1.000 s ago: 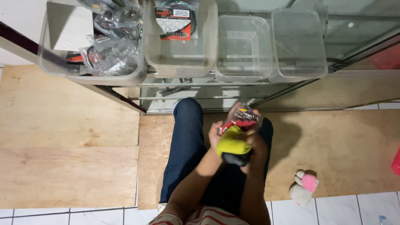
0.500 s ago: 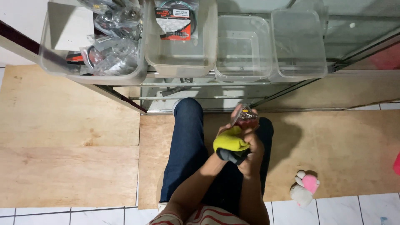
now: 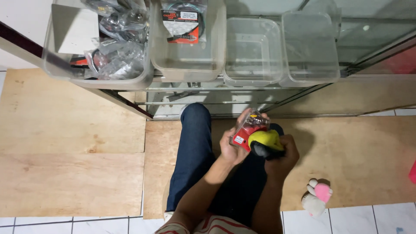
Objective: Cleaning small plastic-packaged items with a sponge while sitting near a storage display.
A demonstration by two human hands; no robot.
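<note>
Packet contents unreadable behind glare; fingers partly hidden. Left hand (image 3: 232,147) clamped on a small red-backed clear packet (image 3: 247,130), held above the lap. Right hand (image 3: 281,154) closed around a yellow-and-black cloth (image 3: 266,142) (pressed against the packet). Clear bins (image 3: 253,52) sit on the glass shelf ahead.

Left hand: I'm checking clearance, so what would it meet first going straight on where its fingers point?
Probably the glass cabinet front beyond the packet the left hand holds; depth is unclear.
</note>
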